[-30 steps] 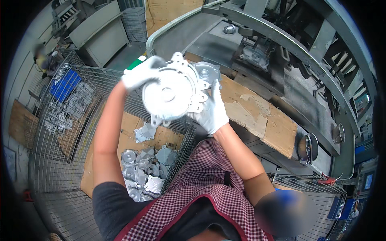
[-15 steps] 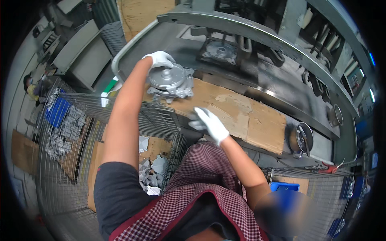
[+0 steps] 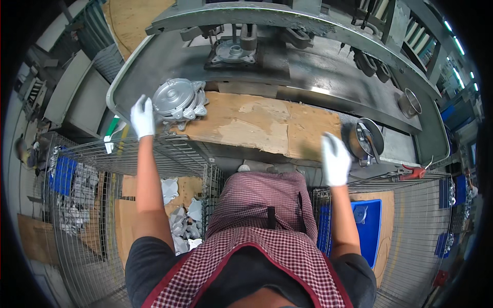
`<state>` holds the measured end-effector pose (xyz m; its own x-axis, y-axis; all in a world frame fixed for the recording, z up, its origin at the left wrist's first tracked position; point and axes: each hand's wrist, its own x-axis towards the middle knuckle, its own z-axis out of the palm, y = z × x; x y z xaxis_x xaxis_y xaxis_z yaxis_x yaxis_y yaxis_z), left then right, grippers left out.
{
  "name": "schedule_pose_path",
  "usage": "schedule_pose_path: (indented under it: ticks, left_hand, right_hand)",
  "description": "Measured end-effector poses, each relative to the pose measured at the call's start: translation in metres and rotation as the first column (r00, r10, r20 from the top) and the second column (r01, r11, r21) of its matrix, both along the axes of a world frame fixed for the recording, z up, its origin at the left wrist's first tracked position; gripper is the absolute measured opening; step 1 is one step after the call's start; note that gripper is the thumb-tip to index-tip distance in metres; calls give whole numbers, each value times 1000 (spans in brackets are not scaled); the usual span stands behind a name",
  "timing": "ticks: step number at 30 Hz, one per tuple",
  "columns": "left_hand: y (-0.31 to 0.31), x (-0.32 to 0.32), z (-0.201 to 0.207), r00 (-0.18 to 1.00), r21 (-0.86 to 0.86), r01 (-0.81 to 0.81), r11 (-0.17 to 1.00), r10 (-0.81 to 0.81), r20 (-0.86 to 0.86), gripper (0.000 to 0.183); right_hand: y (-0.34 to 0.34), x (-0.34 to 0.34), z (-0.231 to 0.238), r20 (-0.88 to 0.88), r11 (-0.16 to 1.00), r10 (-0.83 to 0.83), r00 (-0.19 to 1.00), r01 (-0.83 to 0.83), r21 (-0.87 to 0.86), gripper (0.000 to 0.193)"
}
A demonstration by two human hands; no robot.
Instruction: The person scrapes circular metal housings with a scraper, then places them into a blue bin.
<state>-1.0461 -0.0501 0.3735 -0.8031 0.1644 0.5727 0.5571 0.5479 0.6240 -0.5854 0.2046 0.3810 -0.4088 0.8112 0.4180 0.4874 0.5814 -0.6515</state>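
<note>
My left hand (image 3: 143, 118), in a white glove, is beside the left edge of a stack of round silver metal castings (image 3: 177, 100). Its fingers point up and it holds nothing; whether it still touches the stack I cannot tell. The castings have lobed rims and sit at the left end of a worn wooden board (image 3: 257, 120). On the other side, my right hand (image 3: 336, 160), also gloved, hovers at the board's right end, near a metal pot (image 3: 367, 137) with tools in it. Its fingers are stretched out, slightly blurred, with nothing held.
Beyond the board, another casting (image 3: 233, 53) sits on a dark block in the press. A metal frame bar (image 3: 287, 20) crosses above. Wire cages flank me: the left holds loose castings (image 3: 179, 223), the right a blue bin (image 3: 372, 226). A metal cup (image 3: 410, 102) stands far right.
My left hand has come off the top of the casting stack to its left side. My right hand has moved right, toward the pot. The view has shifted right.
</note>
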Motion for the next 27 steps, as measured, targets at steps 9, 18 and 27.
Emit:
schedule_pose_path:
  ticks: [9,18,27]
  left_hand:
    - [-6,-10,-16,981,20,-90,996,85,173,44]
    - [-6,-3,-12,983,85,-66,994,50,174,43]
    - [16,44,37,930,-133,50,990,-94,-355,19]
  right_hand:
    - [21,-273,43,346,889,391,853,-447,99,35]
    - [27,-302,35,547,837,312,777,-497,229,24]
    - [-43,-130,-22,461,679,437,772,-619,394,18]
